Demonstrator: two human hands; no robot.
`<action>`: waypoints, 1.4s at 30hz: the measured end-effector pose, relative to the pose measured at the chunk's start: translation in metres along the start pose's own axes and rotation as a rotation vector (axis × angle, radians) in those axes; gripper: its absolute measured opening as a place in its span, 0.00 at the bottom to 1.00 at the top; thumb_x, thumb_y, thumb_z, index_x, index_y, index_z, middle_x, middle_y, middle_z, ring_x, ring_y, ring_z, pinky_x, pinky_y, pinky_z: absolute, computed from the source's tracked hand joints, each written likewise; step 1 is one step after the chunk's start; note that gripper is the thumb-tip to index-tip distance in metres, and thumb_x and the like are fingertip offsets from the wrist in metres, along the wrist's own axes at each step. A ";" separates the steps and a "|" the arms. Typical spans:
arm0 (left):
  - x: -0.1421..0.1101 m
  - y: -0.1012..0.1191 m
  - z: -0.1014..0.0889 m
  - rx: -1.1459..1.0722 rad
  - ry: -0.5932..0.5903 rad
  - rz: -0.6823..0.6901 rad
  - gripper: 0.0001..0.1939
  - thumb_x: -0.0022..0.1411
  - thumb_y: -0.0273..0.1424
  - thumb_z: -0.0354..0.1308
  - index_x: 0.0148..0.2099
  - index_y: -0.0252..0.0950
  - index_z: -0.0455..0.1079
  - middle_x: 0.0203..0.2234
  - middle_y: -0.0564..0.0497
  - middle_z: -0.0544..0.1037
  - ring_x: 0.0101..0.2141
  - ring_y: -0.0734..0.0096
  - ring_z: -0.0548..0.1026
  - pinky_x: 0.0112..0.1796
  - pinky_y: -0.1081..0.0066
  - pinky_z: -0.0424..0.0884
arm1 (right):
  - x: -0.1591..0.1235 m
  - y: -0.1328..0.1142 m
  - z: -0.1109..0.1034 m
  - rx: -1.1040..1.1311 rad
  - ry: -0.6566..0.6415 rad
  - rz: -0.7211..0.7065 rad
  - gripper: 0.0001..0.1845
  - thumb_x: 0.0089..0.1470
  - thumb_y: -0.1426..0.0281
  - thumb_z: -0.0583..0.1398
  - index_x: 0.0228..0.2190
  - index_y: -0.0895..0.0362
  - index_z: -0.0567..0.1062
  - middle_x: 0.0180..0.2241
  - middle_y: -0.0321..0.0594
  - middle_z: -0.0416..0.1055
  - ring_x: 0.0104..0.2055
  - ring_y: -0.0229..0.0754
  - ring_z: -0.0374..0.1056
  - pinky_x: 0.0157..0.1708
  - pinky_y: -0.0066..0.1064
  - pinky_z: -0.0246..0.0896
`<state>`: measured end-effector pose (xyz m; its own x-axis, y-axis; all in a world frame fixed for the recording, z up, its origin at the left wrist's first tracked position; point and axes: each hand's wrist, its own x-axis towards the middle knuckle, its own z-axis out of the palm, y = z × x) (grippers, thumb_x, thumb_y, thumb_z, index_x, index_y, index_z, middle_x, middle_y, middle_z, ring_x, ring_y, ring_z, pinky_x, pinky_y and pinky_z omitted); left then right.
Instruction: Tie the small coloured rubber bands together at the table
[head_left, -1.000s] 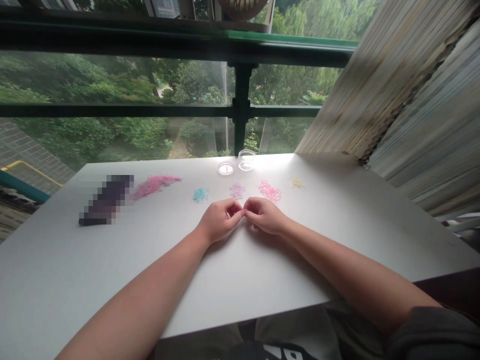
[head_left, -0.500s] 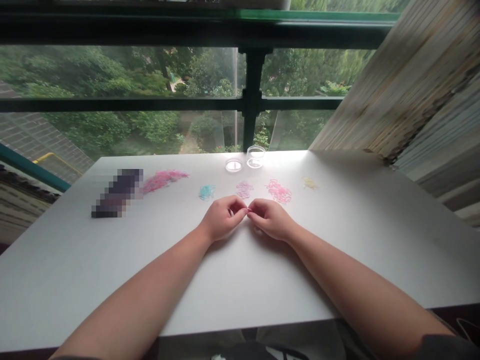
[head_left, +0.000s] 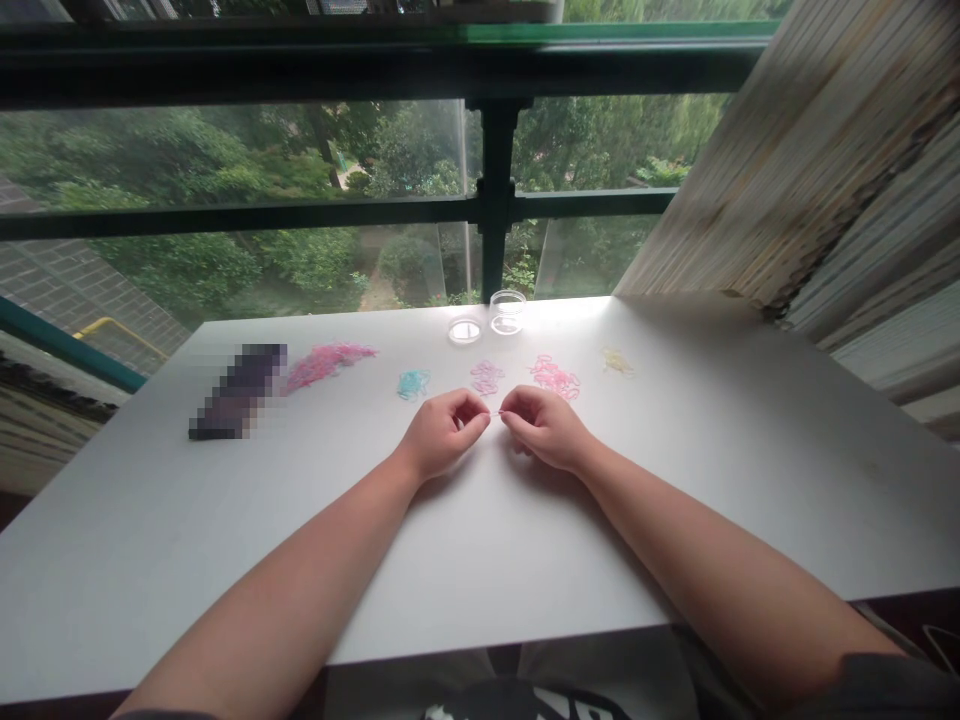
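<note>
My left hand (head_left: 442,432) and my right hand (head_left: 541,425) rest on the white table (head_left: 675,480), both pinched closed. Between their fingertips a tiny thin band (head_left: 495,412) is stretched, pale pink as far as I can tell. Just beyond my hands lie small heaps of loose bands: teal (head_left: 413,383), purple (head_left: 487,377), pink (head_left: 556,377) and yellow (head_left: 616,361). A longer pink heap (head_left: 324,364) lies farther left.
Two small clear round containers (head_left: 508,310) (head_left: 465,330) stand at the table's far edge by the window railing (head_left: 491,200). A dark blurred object (head_left: 238,390) lies at the left. A slatted blind (head_left: 825,150) leans along the right side.
My hands have drawn slightly apart, and the small band now shows stretched between the fingertips. The view has shifted a little.
</note>
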<state>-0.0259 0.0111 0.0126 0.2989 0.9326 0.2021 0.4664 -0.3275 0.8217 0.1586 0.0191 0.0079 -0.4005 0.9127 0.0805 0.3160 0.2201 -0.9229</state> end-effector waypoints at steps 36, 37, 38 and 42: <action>0.000 -0.001 0.000 0.062 -0.046 0.034 0.07 0.57 0.32 0.52 0.31 0.34 0.68 0.26 0.53 0.73 0.24 0.77 0.65 0.26 0.76 0.62 | 0.000 -0.002 0.000 -0.217 0.039 -0.124 0.05 0.50 0.72 0.54 0.25 0.57 0.69 0.19 0.30 0.62 0.22 0.32 0.56 0.24 0.24 0.52; 0.000 -0.001 0.000 0.063 -0.048 0.034 0.07 0.57 0.32 0.52 0.31 0.34 0.68 0.26 0.53 0.73 0.23 0.78 0.65 0.26 0.76 0.62 | 0.000 -0.002 0.000 -0.222 0.036 -0.129 0.05 0.49 0.72 0.54 0.25 0.57 0.69 0.19 0.30 0.62 0.22 0.32 0.56 0.24 0.24 0.52; 0.000 -0.001 0.000 0.063 -0.050 0.033 0.07 0.57 0.32 0.52 0.31 0.34 0.68 0.25 0.53 0.73 0.23 0.78 0.65 0.26 0.76 0.62 | 0.000 -0.002 0.000 -0.227 0.031 -0.133 0.05 0.49 0.73 0.54 0.25 0.57 0.69 0.19 0.30 0.62 0.22 0.32 0.56 0.24 0.24 0.52; 0.000 -0.001 0.000 0.058 -0.061 0.034 0.07 0.57 0.32 0.52 0.31 0.34 0.68 0.25 0.54 0.72 0.23 0.78 0.64 0.26 0.76 0.61 | -0.001 -0.003 0.000 -0.226 0.020 -0.135 0.05 0.49 0.73 0.54 0.25 0.57 0.70 0.19 0.30 0.63 0.22 0.32 0.57 0.24 0.24 0.53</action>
<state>-0.0262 0.0114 0.0122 0.3644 0.9106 0.1951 0.5018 -0.3685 0.7825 0.1581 0.0174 0.0108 -0.4358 0.8760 0.2066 0.4455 0.4094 -0.7962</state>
